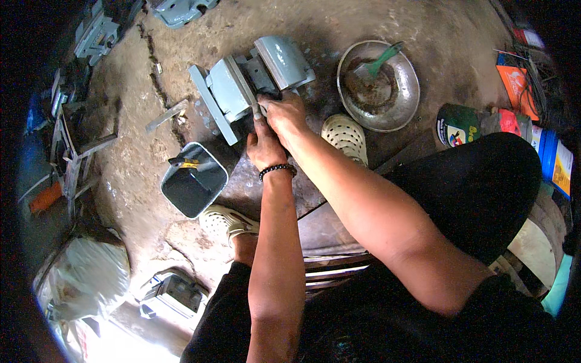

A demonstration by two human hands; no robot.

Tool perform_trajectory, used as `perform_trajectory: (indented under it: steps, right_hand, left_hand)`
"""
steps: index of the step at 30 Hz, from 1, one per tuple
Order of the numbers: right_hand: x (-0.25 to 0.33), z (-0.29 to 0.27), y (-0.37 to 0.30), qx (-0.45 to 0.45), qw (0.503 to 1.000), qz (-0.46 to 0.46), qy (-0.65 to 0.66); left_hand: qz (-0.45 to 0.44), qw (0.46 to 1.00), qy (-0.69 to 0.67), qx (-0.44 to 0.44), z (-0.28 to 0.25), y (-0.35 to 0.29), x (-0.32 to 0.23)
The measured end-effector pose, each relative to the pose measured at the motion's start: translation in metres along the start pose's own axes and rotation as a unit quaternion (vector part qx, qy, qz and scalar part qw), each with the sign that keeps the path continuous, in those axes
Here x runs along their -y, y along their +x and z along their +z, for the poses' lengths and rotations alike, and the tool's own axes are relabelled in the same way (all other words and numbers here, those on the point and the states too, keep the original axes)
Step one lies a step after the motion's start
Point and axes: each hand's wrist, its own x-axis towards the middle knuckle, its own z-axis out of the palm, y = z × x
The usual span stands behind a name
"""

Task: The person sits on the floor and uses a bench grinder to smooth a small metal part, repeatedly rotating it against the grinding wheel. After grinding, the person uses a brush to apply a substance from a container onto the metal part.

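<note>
A grey-blue bench vise (231,91) lies on the floor in front of me, its jaws apart. My right hand (285,115) is closed at the near end of the jaw edge, its fingers curled by the gap. Just below it, my left hand (265,145), with a black bead bracelet on the wrist, is closed with fingertips up against the same jaw edge. Whether a small piece is pinched between the fingers is hidden. To the right of the vise, a round metal bowl (413,91) with dark residue holds a green-handled brush (387,55).
An open container (195,202) of dark grey liquid, a yellow-and-black brush (184,163) across it, stands left of my shoes. A flat bar (167,116) lies near the vise. More grey vise parts (175,11) sit farther back. Cans and jugs (451,127) line the right side.
</note>
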Motion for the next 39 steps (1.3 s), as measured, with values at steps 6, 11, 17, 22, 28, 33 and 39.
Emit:
perform_trajectory:
  steps: [6, 11, 17, 22, 28, 33, 39]
  right_hand:
    - [-0.02, 0.004, 0.017, 0.022, 0.979, -0.088, -0.184]
    - [-0.002, 0.003, 0.008, -0.002, 0.901, -0.203, -0.383]
    - [0.027, 0.005, -0.004, -0.031, 0.911, -0.053, -0.409]
    - [0.005, -0.024, -0.012, 0.043, 0.961, -0.048, -0.268]
    - [-0.012, -0.024, -0.007, 0.055, 0.979, -0.079, -0.178]
    - [0.012, 0.0, 0.003, 0.017, 0.916, -0.145, -0.374]
    - [0.036, 0.002, -0.009, -0.009, 0.881, -0.151, -0.448]
  left_hand:
    - [-0.043, 0.979, -0.183, 0.081, 0.004, 0.01, 0.008]
    - [-0.064, 0.965, -0.232, 0.102, 0.003, 0.014, 0.021]
    - [-0.084, 0.981, -0.154, 0.089, -0.005, 0.012, 0.028]
    - [-0.095, 0.99, -0.089, 0.056, -0.017, -0.011, 0.031]
    - [-0.06, 0.976, -0.189, 0.094, -0.018, -0.016, 0.024]
    - [-0.066, 0.967, -0.227, 0.092, -0.006, 0.007, 0.007]
    - [-0.079, 0.978, -0.175, 0.082, -0.003, 0.014, 0.028]
